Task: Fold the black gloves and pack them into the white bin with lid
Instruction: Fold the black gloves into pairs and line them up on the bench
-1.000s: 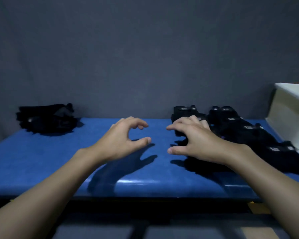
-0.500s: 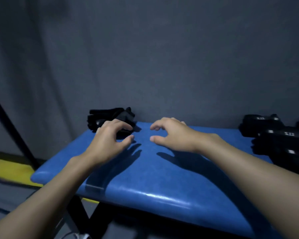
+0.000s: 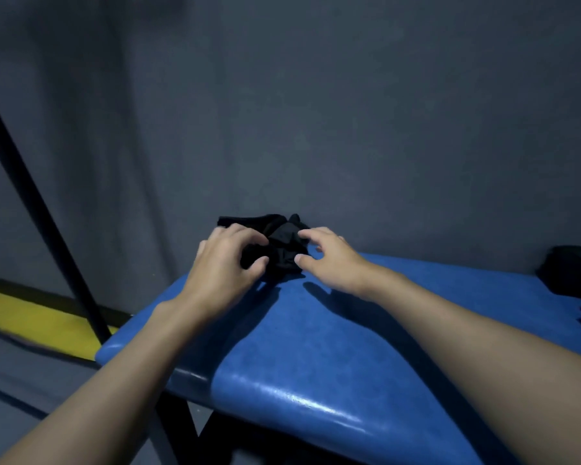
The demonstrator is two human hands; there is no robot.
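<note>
Left hand (image 3: 227, 263): palm down at the far left corner of the bench, fingers curled, fingertips and thumb laid on the near-left edge of a loose heap of black gloves (image 3: 282, 245). Whether it has actually pinched the fabric — cannot tell; the fingers are bent but not closed into a fist.

Right hand (image 3: 329, 255): just to the right of the heap, palm down, index finger and thumb spread apart with a gap between them, both tips at the heap's right edge. Spread and empty, nothing clasped.

Gloves: crumpled, unfolded, lying on the blue padded bench (image 3: 349, 347) against the grey backdrop (image 3: 316, 112) — between the two hands.

Second group of black gloves (image 3: 576, 276): far right of the bench, cut off by the frame edge, well apart from both hands; a small white label is visible on one.

Surroundings: black slanted pole (image 3: 37, 209) at left, yellow floor strip (image 3: 31, 322) below it, dark bench legs under the near edge.
</note>
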